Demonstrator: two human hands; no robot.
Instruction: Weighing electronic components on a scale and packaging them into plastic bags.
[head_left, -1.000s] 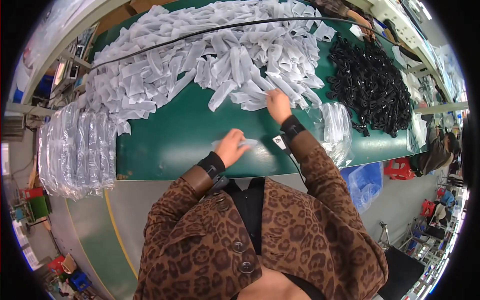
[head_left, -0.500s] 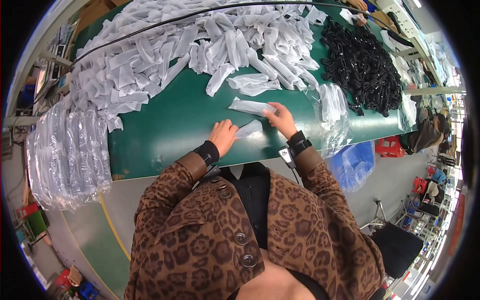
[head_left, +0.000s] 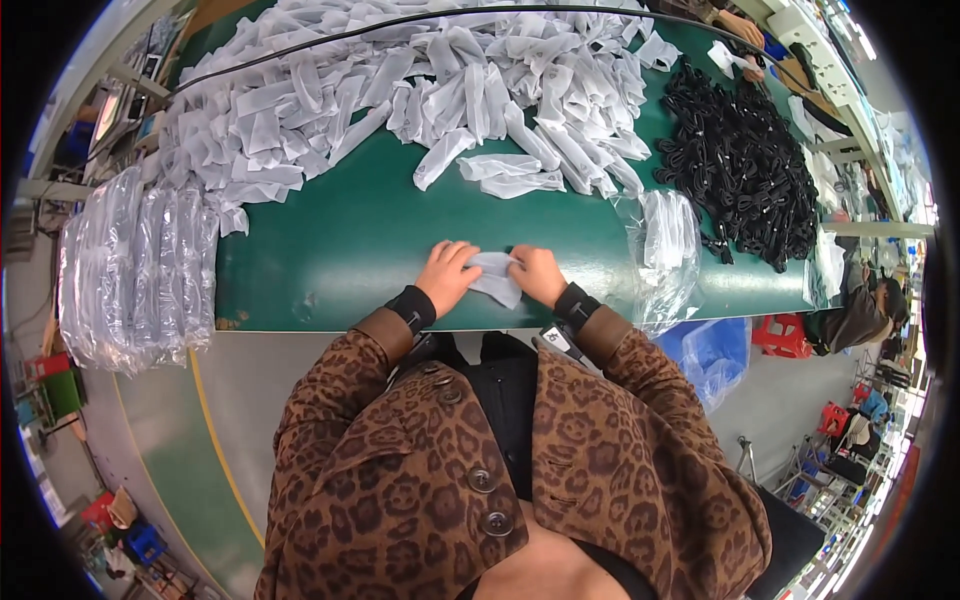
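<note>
Both hands are down at the near edge of the green table, and between them sits a small white pouch, pale, soft and slightly crumpled, lying flat on the surface. The left hand rests over its left end with fingers curled on top; the right hand grips the right end, fingers bent around the fabric. The two hands are nearly touching across the pouch.

Around them the green surface is bare to the left and ahead, a clear band running up to two loose white pouches lying just beyond. The table's front edge runs right under the wrists, against the leopard-print sleeves.

Farther out, a big heap of white pouches covers the far half of the table. To the right, a clear plastic bag droops over the edge, close to the right forearm. Beyond it lies a pile of black parts. On the far left, stacked clear plastic packs hang beside the table end.
</note>
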